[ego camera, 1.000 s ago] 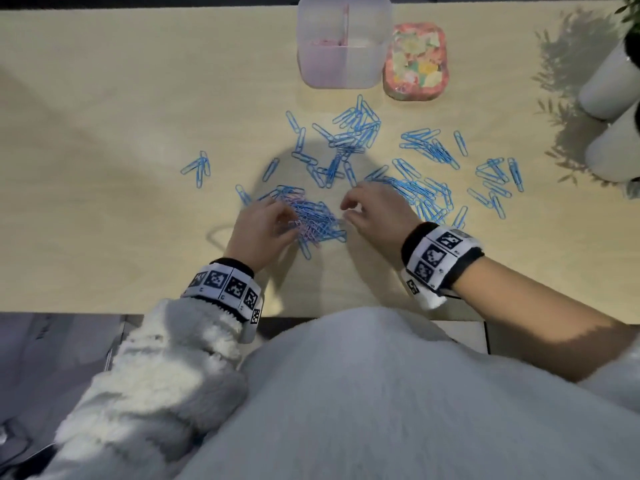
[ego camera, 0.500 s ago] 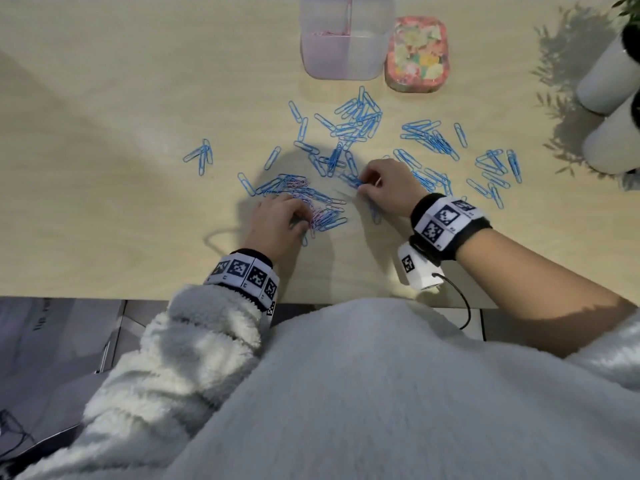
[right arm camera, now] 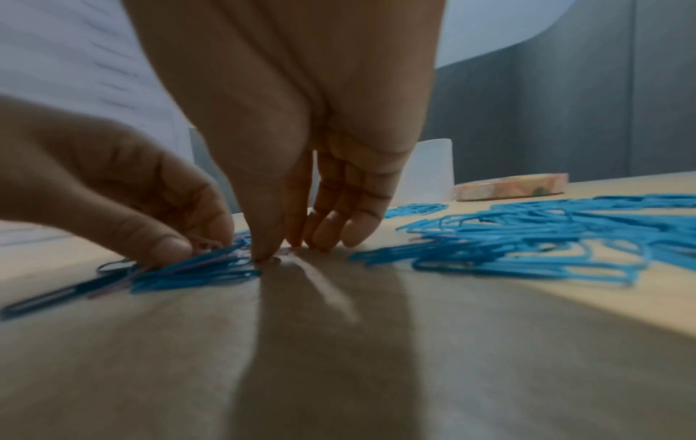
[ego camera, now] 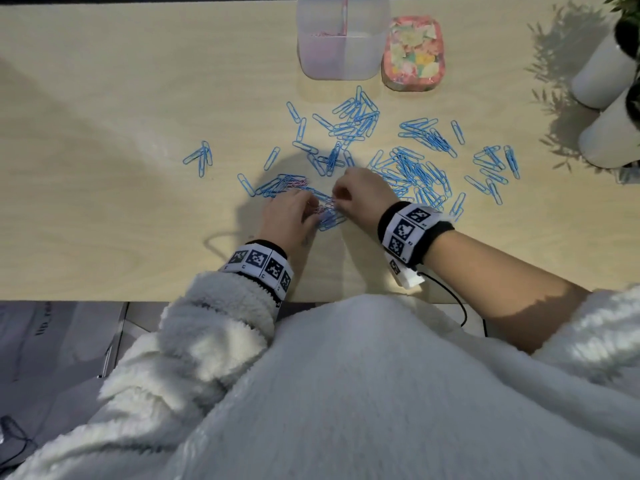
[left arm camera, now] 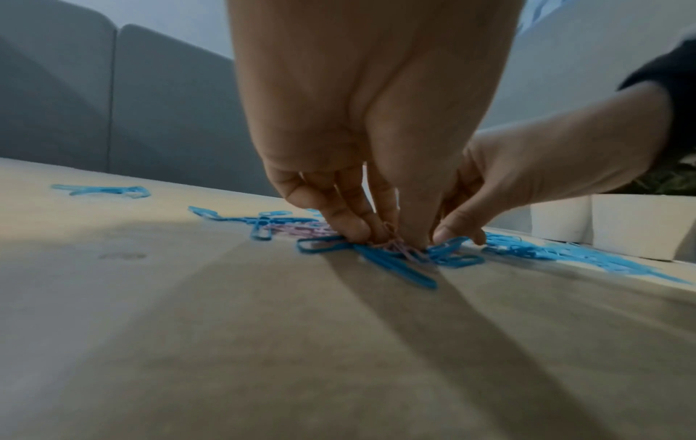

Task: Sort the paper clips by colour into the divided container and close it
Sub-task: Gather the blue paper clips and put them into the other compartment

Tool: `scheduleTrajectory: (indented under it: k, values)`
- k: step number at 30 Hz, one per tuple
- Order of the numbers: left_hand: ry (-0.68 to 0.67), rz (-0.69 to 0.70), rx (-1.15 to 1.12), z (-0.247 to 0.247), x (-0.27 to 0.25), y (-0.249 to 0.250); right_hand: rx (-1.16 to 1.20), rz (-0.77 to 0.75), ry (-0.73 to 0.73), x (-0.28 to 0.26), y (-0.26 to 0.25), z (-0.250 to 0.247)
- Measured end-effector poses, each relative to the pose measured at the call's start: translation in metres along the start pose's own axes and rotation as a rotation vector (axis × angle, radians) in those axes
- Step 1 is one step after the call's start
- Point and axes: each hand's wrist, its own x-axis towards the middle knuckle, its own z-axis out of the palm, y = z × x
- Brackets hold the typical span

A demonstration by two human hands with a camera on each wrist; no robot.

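Note:
A tangle of blue and pink paper clips [ego camera: 327,218] lies between my two hands near the table's front. My left hand [ego camera: 313,211] pinches a few pink clips [left arm camera: 393,245] out of that tangle with thumb and fingers. My right hand [ego camera: 337,200] meets it from the right, its thumb and forefinger closing on a blue clip [left arm camera: 454,242] at the tangle's edge, fingertips [right arm camera: 331,235] down on the wood. Loose blue clips [ego camera: 414,171] spread to the right and beyond. The translucent divided container [ego camera: 341,64] stands open at the far edge, pink clips in its left half.
A floral lid [ego camera: 412,53] lies right of the container. Two white pots [ego camera: 604,74] with a plant stand at the far right. A small group of blue clips [ego camera: 201,157] lies apart on the left. My white fleece sleeves hang over the table's near edge.
My right hand went up and right into the blue clips, then came back to the tangle. My left hand stayed on the tangle, which is now smaller.

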Motion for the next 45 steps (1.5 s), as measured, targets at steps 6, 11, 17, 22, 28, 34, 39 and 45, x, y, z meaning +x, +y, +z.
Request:
scheduleTrajectory:
  k: [6, 11, 17, 22, 28, 34, 39, 45]
  values:
    - [0.013, 0.014, 0.036, 0.000, 0.003, 0.005, -0.035, 0.030, -0.003, -0.006, -0.001, 0.001]
    - [0.047, 0.004, -0.189, -0.003, 0.006, 0.001, -0.161, 0.009, -0.025, -0.019, 0.003, 0.008]
    - [0.034, -0.186, -0.672, -0.004, 0.015, 0.006, 0.029, 0.091, -0.085, -0.031, 0.017, 0.002]
    - [-0.070, -0.401, -0.922, -0.009, 0.032, 0.020, 0.030, 0.150, -0.101, -0.042, 0.036, 0.000]
    - [-0.147, -0.068, -0.330, 0.003, 0.055, 0.048, -0.094, 0.134, -0.097, -0.053, 0.048, -0.007]
    - [-0.134, -0.021, -0.131, 0.007, 0.072, 0.071, 0.723, 0.384, 0.176, -0.058, 0.077, -0.013]
    - [-0.156, 0.036, -0.068, 0.008, 0.077, 0.081, 1.378, 0.629, 0.175, -0.041, 0.092, -0.034]
    - [-0.176, 0.074, -0.013, 0.011, 0.079, 0.087, 0.522, 0.352, 0.142, -0.024, 0.094, -0.019]
